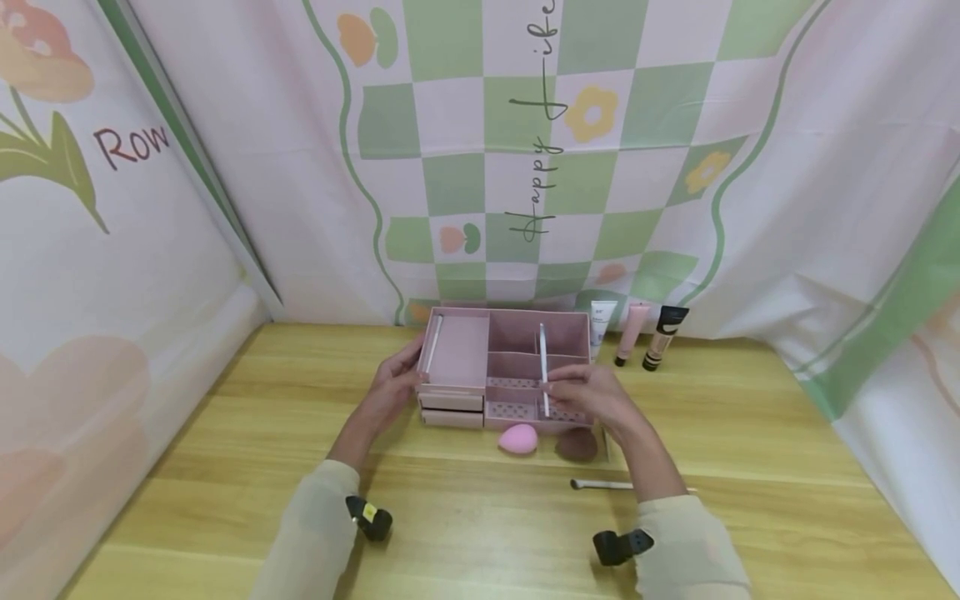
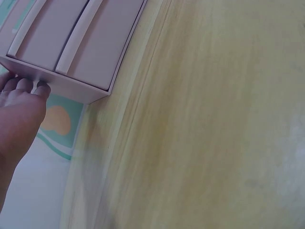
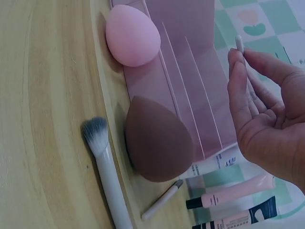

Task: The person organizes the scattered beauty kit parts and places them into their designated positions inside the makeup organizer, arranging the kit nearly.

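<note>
The organiser (image 1: 460, 354) was dusty pink, the held stick (image 1: 543, 358) white; one sponge (image 1: 518, 439) was light pink, the other sponge (image 3: 159, 141) brown. The desk (image 1: 465, 517) showed yellow-brown wood grain, the backdrop (image 1: 522, 108) green-and-white checks.

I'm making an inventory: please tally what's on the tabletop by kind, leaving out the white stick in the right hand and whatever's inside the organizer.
Organizer: 1
Sponges: 2
Tubes: 3
Brushes: 2
Total: 8
</note>
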### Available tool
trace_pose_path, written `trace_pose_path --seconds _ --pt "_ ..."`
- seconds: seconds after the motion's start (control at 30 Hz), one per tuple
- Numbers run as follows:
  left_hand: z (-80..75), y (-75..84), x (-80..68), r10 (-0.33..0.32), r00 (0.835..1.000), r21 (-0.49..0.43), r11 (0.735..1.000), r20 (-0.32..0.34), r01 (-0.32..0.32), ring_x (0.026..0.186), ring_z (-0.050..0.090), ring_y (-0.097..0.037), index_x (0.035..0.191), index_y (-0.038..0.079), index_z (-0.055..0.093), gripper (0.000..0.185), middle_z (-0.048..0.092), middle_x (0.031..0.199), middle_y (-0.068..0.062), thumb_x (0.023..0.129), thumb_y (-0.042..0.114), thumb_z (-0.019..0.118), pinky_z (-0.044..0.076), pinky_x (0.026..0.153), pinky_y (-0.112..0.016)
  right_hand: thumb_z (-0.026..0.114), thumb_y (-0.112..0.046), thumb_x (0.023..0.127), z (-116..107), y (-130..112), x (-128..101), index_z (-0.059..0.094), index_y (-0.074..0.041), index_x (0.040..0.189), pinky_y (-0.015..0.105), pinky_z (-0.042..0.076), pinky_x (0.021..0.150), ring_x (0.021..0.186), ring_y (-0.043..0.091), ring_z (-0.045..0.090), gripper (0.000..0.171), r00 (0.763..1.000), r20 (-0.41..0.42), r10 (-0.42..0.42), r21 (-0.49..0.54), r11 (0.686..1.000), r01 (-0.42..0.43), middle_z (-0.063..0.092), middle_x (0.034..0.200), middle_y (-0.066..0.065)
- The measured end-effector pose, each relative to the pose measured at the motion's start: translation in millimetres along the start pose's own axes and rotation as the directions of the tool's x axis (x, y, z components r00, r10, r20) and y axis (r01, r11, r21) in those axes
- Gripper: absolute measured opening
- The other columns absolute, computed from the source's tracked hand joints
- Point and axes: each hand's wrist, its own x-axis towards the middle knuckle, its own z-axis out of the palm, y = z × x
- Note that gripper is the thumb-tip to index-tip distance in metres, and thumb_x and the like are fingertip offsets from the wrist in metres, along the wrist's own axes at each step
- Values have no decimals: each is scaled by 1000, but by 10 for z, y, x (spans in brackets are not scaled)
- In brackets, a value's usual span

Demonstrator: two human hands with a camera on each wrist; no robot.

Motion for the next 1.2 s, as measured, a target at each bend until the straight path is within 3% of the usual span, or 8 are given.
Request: trace_pose_path --seconds 0.23,0.57,0.73,1.0,1.2 --pt "1 -8 7 6 1000 -3 1000 0 -6 155 11 -27 154 3 19 73 11 166 -11 88 -10 47 17 125 -37 69 -13 88 95 -59 44 59 7 123 26 62 79 79 10 69 42 1000 -1 3 -1 1000 -3 74 95 7" --pt "-3 -16 15 11 1000 -10 1000 20 -11 155 11 -28 154 2 17 73 10 166 -12 87 -10 46 17 126 -39 69 -11 87 218 -146 118 62 6 120 31 63 82 82 16 71 38 1000 -5 -12 0 1000 12 73 102 13" --pt "5 -1 11 -2 1000 -2 1000 10 2 155 10 -27 154 4 18 74 10 166 -10 87 -8 48 14 127 -40 71 -10 86 292 -218 139 62 6 121 38 61 88 80 15 71 39 1000 14 -5 42 999 4 74 99 11" --pt "-4 -13 12 1 1000 -3 1000 10 -1 155 9 -27 154 5 19 74 10 166 -10 87 -8 48 13 127 -41 71 -9 86 393 -318 170 62 6 121 27 63 77 72 7 68 39 1000 29 -11 54 998 10 75 93 9" --pt "6 -12 13 10 1000 -15 1000 7 -10 155 10 -27 154 4 19 74 11 166 -10 87 -9 47 11 128 -40 69 -5 87 497 -371 182 60 10 122 23 62 75 72 6 68 39 999 41 -28 107 994 24 74 99 13"
